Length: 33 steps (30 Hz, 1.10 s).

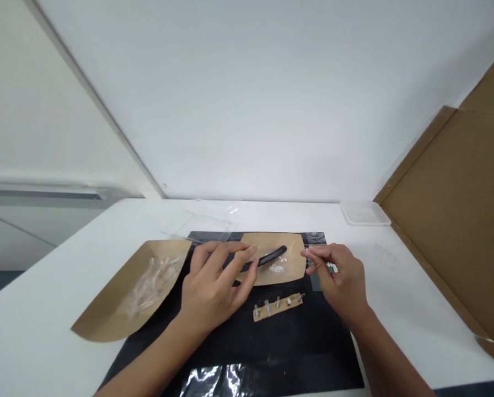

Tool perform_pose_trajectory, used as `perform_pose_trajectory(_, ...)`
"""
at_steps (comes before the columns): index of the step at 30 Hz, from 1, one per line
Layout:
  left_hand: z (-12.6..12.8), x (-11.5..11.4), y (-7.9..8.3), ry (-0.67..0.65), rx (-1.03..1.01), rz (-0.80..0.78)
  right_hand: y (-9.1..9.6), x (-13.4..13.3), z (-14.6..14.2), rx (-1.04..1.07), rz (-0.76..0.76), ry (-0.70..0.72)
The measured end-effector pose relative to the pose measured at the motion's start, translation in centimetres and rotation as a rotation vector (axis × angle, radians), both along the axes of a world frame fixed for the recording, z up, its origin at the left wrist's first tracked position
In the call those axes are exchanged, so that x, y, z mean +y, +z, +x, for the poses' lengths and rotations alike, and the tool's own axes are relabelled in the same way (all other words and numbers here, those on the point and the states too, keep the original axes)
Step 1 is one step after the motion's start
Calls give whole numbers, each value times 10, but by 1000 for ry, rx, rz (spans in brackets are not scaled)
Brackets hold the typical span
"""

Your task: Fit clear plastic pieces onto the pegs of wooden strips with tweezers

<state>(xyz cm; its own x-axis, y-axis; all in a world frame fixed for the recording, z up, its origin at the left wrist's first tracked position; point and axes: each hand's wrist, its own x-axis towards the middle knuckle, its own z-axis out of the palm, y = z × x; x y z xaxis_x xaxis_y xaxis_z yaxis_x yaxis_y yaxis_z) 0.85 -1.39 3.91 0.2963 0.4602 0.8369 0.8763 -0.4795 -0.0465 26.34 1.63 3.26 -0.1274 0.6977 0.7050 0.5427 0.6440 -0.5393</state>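
Note:
My left hand (214,281) hovers over the left side of a brown paper tray (288,275). Its thumb and index fingertip come close together, and anything between them is too small to make out. Behind the thumb runs a curved black stick (274,255), over the tray with small white pieces (277,268). My right hand (342,275) is at the tray's right edge, thumb and finger pinched on a tiny whitish piece (306,251). Nearer me lies a tan strip (278,308) with several short clear pegs standing in it and one white piece.
A larger brown paper tray (106,314) at the left holds clear plastic pieces (154,281). Beneath everything is a glossy black mat (296,353). A clear sheet (197,225) and a shallow clear container (365,214) lie toward the wall. Tall cardboard (457,209) stands on the right.

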Motion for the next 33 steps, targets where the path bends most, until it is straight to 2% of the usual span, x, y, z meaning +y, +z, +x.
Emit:
perform_pose_trajectory(7,5,0,5,-288,-111,-198,-1,-6,-7,7,-99,169)
perform_pose_trajectory(13,6,-2,0,-496,-139,-366,-6,-10,-14,20,-145,329)
perform_pose_trajectory(17,4,-1,-6,-575,-183,-427,-10,-8,-16,49,-114,433)
perform_pose_trajectory(20,2,-1,-7,-628,-225,-474,-13,-7,-17,40,-126,454)
perform_pose_trajectory(27,3,-6,-8,-653,-288,-516,-18,-8,-22,58,-209,460)
perform_pose_trajectory(33,0,-3,-9,-700,-306,-544,-24,-6,-25,126,-301,546)
